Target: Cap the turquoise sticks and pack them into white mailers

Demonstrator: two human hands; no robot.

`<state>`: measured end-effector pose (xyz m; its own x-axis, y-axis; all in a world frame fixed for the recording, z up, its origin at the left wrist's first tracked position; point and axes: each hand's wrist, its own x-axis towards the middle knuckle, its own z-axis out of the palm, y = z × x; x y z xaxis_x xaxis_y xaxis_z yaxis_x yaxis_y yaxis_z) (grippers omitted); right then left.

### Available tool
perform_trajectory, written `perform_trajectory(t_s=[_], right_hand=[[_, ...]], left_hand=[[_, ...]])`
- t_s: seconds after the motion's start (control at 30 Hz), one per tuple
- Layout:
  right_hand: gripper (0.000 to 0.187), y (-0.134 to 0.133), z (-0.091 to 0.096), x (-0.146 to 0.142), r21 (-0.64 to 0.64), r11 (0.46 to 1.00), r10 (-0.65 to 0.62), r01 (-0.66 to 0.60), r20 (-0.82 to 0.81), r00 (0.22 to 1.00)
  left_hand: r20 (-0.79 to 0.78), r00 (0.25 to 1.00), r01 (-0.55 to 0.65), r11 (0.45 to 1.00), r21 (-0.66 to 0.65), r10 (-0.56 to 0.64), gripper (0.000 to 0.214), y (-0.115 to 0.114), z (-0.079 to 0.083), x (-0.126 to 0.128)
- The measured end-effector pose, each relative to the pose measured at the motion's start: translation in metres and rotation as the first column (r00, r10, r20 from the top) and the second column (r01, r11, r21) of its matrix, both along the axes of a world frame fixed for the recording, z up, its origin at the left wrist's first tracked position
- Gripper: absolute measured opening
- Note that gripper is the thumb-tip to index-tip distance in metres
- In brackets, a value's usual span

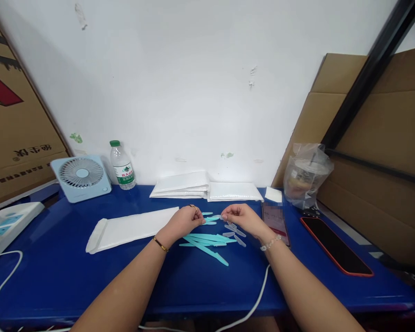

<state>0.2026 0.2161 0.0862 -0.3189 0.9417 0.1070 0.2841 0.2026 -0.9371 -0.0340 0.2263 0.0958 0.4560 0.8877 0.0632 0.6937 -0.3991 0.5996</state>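
My left hand [182, 223] and my right hand [241, 217] meet over the blue table [55, 272], fingers pinched. Between them they hold a thin teal stick [211, 219] with a clear cap [220, 216] at its right end; the left grips the teal part, the right the cap end. Below the hands lies a small pile of teal sticks [207, 242]. A few loose clear caps [235, 233] lie beside the pile, under my right hand.
A white padded envelope [131, 229] lies left of the hands, more stacked envelopes [200, 185] at the wall. A fan [81, 177], a water bottle [122, 166], a bagged drink cup [306, 177], two phones [335, 246] and a white cable [252, 306] surround them.
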Motion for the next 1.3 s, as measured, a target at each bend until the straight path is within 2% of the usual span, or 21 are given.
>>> perform_trajectory(t_s=[0.13, 0.3, 0.43, 0.53, 0.63, 0.73, 0.83, 0.97, 1.1, 1.3], right_hand=[[0.021, -0.001, -0.003, -0.009, 0.003, 1.000, 0.022, -0.022, -0.002, 1.000], [0.021, 0.003, -0.009, -0.018, 0.062, 0.998, 0.027, -0.030, 0.057, 0.998], [0.023, 0.010, -0.010, -0.009, 0.215, 0.972, -0.134, 0.093, 0.181, 0.974], [0.017, 0.012, -0.010, 0.008, 0.315, 0.939, -0.245, 0.137, 0.334, 0.910], [0.011, 0.011, -0.013, 0.021, 0.233, 0.965, -0.219, 0.124, 0.445, 0.868], [0.005, 0.010, -0.016, 0.023, 0.170, 0.981, -0.167, 0.098, 0.462, 0.871], [0.006, 0.009, -0.016, 0.020, 0.167, 0.981, -0.162, 0.096, 0.448, 0.879], [0.016, 0.008, -0.007, 0.021, 0.094, 0.991, -0.124, 0.100, 0.310, 0.943], [0.024, 0.005, 0.002, 0.025, 0.001, 1.000, 0.011, -0.011, 0.121, 0.993], [0.024, 0.001, 0.007, 0.022, -0.025, 0.999, 0.029, -0.026, 0.097, 0.995]], left_hand=[[-0.005, 1.000, 0.007, 1.000, 0.026, -0.007, 0.028, 0.000, -0.004, 0.004], [-0.036, 0.999, -0.033, 0.991, 0.130, 0.038, 0.022, -0.002, -0.004, 0.013], [-0.041, 0.997, -0.050, 0.978, 0.202, 0.059, 0.026, -0.004, 0.003, 0.011], [-0.111, 0.993, 0.059, 0.990, 0.130, -0.045, 0.023, -0.004, 0.005, 0.005], [-0.172, 0.976, 0.143, 0.989, 0.034, -0.135, 0.022, -0.006, 0.003, 0.004], [-0.193, 0.969, 0.147, 0.988, -0.037, -0.151, 0.018, -0.008, 0.000, 0.006], [-0.197, 0.969, 0.141, 0.988, -0.056, -0.150, 0.017, -0.010, 0.000, 0.008], [-0.118, 0.986, 0.112, 0.992, -0.051, -0.117, 0.022, -0.009, 0.003, 0.005], [-0.069, 0.997, 0.029, 0.999, -0.022, -0.030, 0.027, -0.003, 0.003, -0.001], [-0.054, 0.998, 0.011, 1.000, -0.019, -0.013, 0.027, 0.003, 0.000, -0.004]])
